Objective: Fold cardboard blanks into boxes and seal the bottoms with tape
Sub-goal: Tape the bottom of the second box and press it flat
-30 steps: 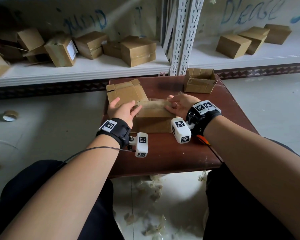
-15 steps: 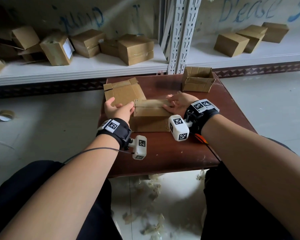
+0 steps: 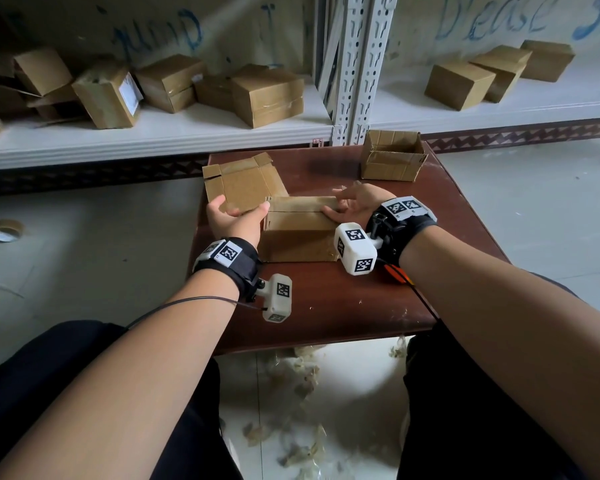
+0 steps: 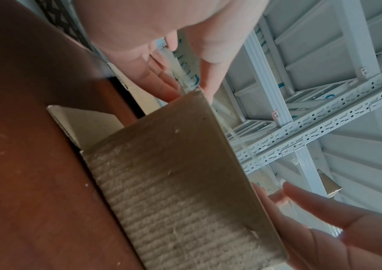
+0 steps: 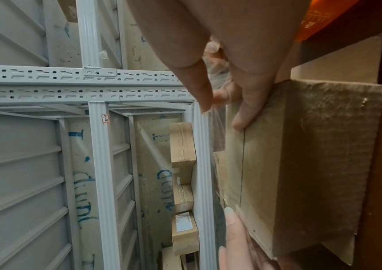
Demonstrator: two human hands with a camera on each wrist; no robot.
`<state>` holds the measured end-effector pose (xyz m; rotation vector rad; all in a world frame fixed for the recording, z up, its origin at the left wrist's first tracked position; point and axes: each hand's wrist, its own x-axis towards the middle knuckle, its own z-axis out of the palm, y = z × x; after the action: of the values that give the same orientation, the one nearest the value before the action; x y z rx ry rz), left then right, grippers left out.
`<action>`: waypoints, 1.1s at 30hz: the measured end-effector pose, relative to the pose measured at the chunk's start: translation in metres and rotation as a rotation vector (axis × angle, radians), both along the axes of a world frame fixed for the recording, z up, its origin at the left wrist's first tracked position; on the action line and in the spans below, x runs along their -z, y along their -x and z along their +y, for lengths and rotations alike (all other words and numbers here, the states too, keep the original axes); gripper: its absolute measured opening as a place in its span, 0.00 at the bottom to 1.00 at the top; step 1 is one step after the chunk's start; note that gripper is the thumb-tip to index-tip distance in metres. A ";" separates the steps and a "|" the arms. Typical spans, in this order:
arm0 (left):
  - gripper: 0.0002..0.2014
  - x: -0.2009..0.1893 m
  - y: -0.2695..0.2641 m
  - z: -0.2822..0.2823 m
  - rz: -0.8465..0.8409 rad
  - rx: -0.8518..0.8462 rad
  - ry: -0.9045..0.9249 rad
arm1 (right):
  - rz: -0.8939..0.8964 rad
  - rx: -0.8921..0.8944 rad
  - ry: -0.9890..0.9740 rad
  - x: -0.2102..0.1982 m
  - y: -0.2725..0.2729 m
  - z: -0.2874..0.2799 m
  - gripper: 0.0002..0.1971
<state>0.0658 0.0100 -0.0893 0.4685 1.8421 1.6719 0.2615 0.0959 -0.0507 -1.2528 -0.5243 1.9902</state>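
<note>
1. Sitting near the middle of the brown table, the box being made rests with its folded flaps facing up. The seam between the two flaps runs left to right across the person's body.
2. Its long axis also runs left to right, so each hand has one short end of the box.
3. The left hand is at the left end, thumb laid on the top edge and fingers curled round the far corner; it grasps that end.
4. The right hand is at the right end, thumb tip pressing the top beside the seam. The right wrist view shows thumb and forefinger pinching a clear film, probably tape, at the box edge.
5. Both hands are about equally near. The seam lies between them, which suits a strip drawn from one end to the other.
6. My judgement: the flaps are closed and the sealing step is in hand. Whether tape already covers the whole seam I cannot tell.
7. A flat blank lies just behind the left hand, touching the box. An open box stands at the far right corner, well apart.
8. A tape roll lies on the floor to the left.
</note>
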 end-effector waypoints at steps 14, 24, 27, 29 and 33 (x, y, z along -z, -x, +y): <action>0.38 -0.002 0.009 0.010 -0.120 -0.041 -0.076 | 0.032 0.013 0.059 -0.006 -0.002 -0.003 0.05; 0.33 -0.007 0.013 0.011 -0.260 -0.012 -0.145 | 0.010 0.018 0.035 -0.012 -0.002 -0.008 0.06; 0.30 -0.003 0.012 0.010 -0.304 -0.001 -0.100 | 0.040 0.035 0.051 -0.009 -0.002 -0.007 0.06; 0.26 0.000 0.015 0.010 -0.352 0.019 -0.084 | 0.043 0.051 0.049 -0.008 -0.001 -0.006 0.08; 0.08 0.004 0.019 0.011 -0.456 0.079 -0.037 | 0.002 0.036 0.040 -0.009 -0.001 -0.008 0.09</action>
<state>0.0464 0.0211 -0.0930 0.1521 1.4434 1.6019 0.2623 0.0884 -0.0419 -1.2758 -0.4601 1.9810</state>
